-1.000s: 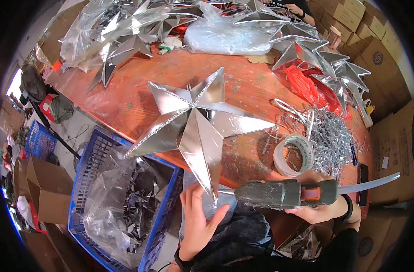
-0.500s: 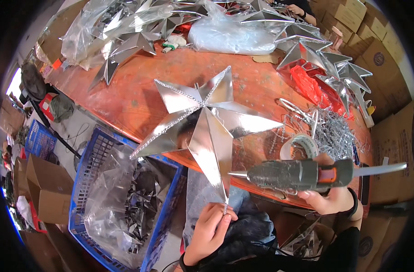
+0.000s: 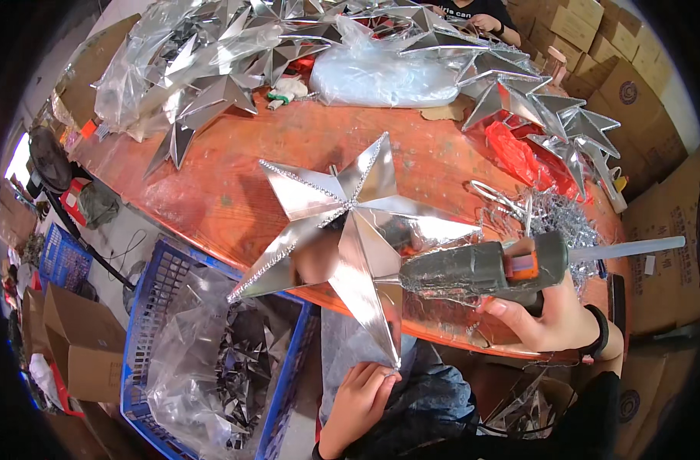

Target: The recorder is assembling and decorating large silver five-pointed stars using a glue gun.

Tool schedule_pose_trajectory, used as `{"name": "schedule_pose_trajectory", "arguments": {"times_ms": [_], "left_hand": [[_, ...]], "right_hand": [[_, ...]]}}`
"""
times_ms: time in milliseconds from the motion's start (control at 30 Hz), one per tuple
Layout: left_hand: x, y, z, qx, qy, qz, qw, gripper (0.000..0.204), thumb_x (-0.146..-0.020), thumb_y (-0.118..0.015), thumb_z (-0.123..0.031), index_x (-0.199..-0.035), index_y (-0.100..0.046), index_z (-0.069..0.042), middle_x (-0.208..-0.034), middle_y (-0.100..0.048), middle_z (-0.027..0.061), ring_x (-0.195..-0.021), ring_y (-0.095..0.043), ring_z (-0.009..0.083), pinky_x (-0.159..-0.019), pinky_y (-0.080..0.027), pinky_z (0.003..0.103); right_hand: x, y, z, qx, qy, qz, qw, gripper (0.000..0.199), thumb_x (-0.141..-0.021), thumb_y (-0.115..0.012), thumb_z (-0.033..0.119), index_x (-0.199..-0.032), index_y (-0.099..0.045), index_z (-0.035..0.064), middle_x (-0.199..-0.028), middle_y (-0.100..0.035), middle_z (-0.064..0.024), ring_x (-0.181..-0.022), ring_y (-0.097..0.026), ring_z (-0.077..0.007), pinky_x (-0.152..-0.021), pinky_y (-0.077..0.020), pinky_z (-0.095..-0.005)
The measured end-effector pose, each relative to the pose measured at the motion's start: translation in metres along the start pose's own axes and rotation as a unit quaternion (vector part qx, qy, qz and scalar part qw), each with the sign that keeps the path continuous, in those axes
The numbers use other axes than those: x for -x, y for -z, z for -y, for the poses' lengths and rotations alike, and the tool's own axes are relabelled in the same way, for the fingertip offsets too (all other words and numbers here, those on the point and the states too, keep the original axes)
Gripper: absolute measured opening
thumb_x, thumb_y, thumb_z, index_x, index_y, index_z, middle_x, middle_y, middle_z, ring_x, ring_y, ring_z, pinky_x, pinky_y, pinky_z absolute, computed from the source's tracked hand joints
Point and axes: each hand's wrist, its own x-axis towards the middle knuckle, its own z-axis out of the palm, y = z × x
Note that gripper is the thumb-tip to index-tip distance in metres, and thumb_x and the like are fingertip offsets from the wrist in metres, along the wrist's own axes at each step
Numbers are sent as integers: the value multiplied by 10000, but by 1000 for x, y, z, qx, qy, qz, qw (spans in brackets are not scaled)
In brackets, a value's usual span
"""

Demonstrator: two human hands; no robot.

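Note:
A silver five-pointed star (image 3: 369,257) with raised folds is held above the table's near edge. Beaded silver trim runs along some of its ridges. My left hand (image 3: 363,402) pinches the tip of its lowest point. My right hand (image 3: 545,314) is wrapped around a dark green glue gun (image 3: 457,272), whose nozzle lies against or just over the lower part of the star, close to the ridge; whether it touches I cannot tell. A clear glue stick (image 3: 630,249) sticks out from the back of the gun.
On the red-brown table (image 3: 235,192) lie tangled silver trim (image 3: 561,218), a red plastic bag (image 3: 519,157), a clear bag (image 3: 388,73) and several finished-looking stars (image 3: 220,96). A blue crate (image 3: 143,299) of silver pieces stands lower left. Another person's hand (image 3: 486,23) shows at the far side.
The glue gun has moved left and up, its nozzle shifting from near the star's lower tip toward its middle. The star has dropped slightly in the picture, with my left hand still at its tip.

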Motion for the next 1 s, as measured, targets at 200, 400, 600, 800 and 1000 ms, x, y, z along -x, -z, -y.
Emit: {"name": "schedule_pose_trajectory", "arguments": {"times_ms": [200,400,600,800,1000], "left_hand": [[1,-2,9,-4,12,7,1000,55,-847,-534,-71,-840,-570,-30,-814,-597,78,-788,-548,273,-724,-422,361],[1,-3,13,-8,8,11,1000,59,-845,-531,-72,-854,-571,-30,-816,-590,84,-793,-541,279,-722,-421,369],[0,-2,16,-6,16,18,1000,60,-841,-533,-70,-859,-570,-28,-818,-581,98,-793,-536,294,-717,-421,381],[-2,-2,21,6,20,16,1000,68,-845,-534,-75,-859,-580,-27,-813,-589,117,-800,-546,313,-712,-431,387],[-9,-4,29,39,23,14,999,97,-839,-529,-65,-886,-603,-24,-845,-614,153,-849,-564,346,-740,-456,395]], "right_hand": [[-4,-1,2,-43,-69,3,997,327,-753,-713,174,-979,-556,-2,-780,-606,-131,-648,-607,-259,-591,-460,-316],[-3,-1,0,-15,-52,-1,999,355,-745,-719,171,-994,-544,-11,-779,-602,-137,-656,-603,-251,-606,-460,-318],[-10,9,10,24,1,52,998,355,-750,-700,126,-1021,-523,-20,-857,-586,-127,-738,-592,-224,-676,-457,-320],[-29,11,18,83,29,-22,996,292,-755,-711,141,-986,-589,9,-808,-611,-122,-678,-592,-238,-640,-459,-307],[-52,3,21,97,23,-22,995,228,-773,-689,138,-942,-587,25,-773,-585,-118,-643,-575,-275,-599,-443,-336]]}}
